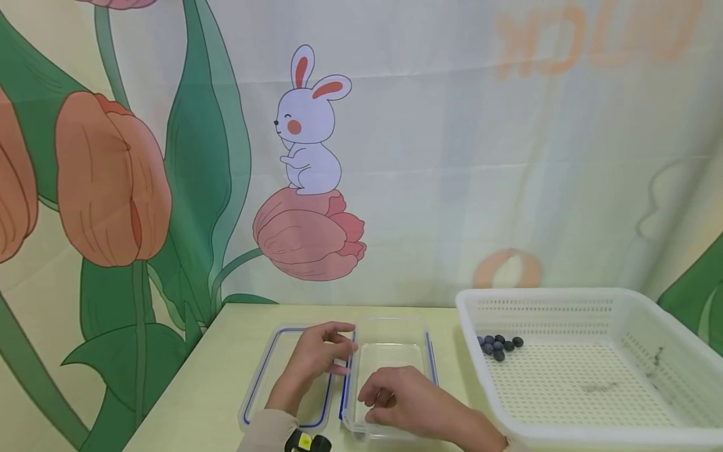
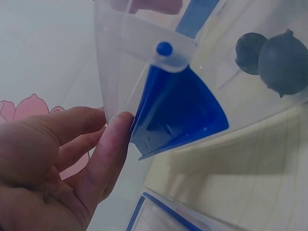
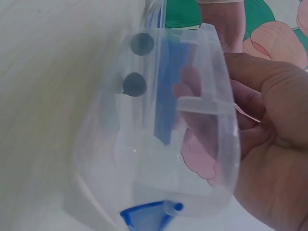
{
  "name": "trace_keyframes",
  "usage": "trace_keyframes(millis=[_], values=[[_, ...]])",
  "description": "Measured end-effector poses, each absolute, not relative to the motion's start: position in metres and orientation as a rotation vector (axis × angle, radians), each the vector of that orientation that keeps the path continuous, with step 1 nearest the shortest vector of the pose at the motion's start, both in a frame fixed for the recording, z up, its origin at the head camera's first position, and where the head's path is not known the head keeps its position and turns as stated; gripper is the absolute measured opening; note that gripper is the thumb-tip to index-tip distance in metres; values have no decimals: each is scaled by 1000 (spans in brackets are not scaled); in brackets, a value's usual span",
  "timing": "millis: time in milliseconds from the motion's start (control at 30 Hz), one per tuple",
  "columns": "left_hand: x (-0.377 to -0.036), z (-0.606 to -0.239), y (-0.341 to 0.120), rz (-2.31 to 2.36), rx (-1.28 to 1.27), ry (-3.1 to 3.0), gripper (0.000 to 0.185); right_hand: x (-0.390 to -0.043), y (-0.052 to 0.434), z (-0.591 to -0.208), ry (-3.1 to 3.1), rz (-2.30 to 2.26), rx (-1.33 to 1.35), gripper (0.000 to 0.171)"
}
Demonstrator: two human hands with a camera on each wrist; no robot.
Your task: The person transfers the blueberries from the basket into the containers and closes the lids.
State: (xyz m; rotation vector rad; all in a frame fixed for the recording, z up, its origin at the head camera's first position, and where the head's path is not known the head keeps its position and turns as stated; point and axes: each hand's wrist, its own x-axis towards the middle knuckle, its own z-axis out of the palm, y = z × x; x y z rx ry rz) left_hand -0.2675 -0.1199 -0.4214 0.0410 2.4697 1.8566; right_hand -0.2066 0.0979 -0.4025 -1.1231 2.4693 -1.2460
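Note:
A clear plastic food container (image 1: 390, 353) with blue side clips stands in front of me. At its left side, my left hand (image 1: 321, 351) grips the rim between thumb and fingers, beside a blue clip (image 2: 183, 110). My right hand (image 1: 409, 402) hovers over the near end of the container, fingers loosely curled and dipping inside the wall; no object shows between them. Two blueberries (image 2: 283, 63) (image 3: 134, 84) lie in the container in both wrist views, hidden behind my right hand in the head view.
A white perforated basket (image 1: 587, 433) stands on the right, with several blueberries (image 1: 499, 345) gathered at its left side. Left of the container lies a clear lid with a blue seal (image 1: 265, 370), partly under my left arm. A printed curtain (image 1: 418, 188) hangs behind the table.

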Motion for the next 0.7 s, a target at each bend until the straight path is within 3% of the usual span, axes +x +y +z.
trace_keyframes(millis=[200,700], values=[[-267,-422,-121,1866,44,2457,41,-206,106,-389,2459,-1313,-1064,15],[-268,-422,-120,1867,15,2444,42,-206,136,-351,2585,-1387,-1199,15]])
